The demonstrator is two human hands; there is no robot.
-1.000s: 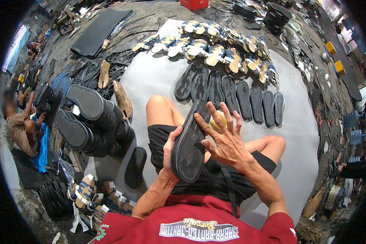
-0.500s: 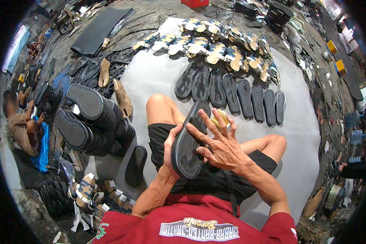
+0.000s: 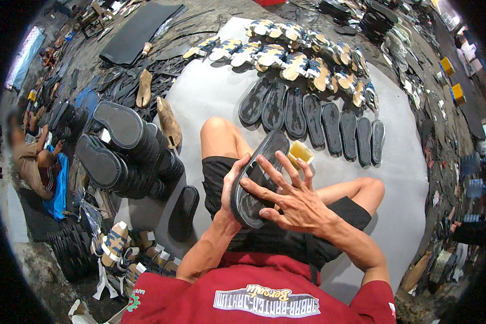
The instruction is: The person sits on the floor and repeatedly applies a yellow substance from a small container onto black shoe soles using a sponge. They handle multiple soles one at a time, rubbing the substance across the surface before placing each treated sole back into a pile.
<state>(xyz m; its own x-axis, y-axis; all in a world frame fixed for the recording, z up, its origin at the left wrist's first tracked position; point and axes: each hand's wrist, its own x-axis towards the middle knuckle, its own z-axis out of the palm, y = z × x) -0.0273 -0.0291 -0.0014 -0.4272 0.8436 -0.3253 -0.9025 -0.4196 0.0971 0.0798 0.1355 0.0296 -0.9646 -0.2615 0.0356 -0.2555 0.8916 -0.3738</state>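
A black shoe sole [image 3: 259,181] is held tilted over my lap, its surface partly shiny and wet-looking. My left hand [image 3: 235,186] grips it along its left edge, with the thumb near the rim. Fingers spread, my right hand [image 3: 297,202] lies over the sole's right side, the fingertips touching its face. Just beyond that hand sits a small tub [image 3: 301,153] of yellowish paste, partly hidden by the fingers. Further off, several black soles [image 3: 313,121] lie in a row, shiny patches on their faces. A single black sole [image 3: 183,213] rests left of my left forearm.
Sandal uppers on tan insoles [image 3: 270,55] stand in rows at the far side of the grey mat [image 3: 399,162]. On the left are stacked black soles [image 3: 119,127] and wooden shoe lasts [image 3: 168,123]. More sandals [image 3: 115,244] lie lower left. Another person [image 3: 35,164] sits at far left.
The right hand and its fingers have shifted slightly down and left over the sole. More of the yellow tub shows now. The whole view has moved slightly.
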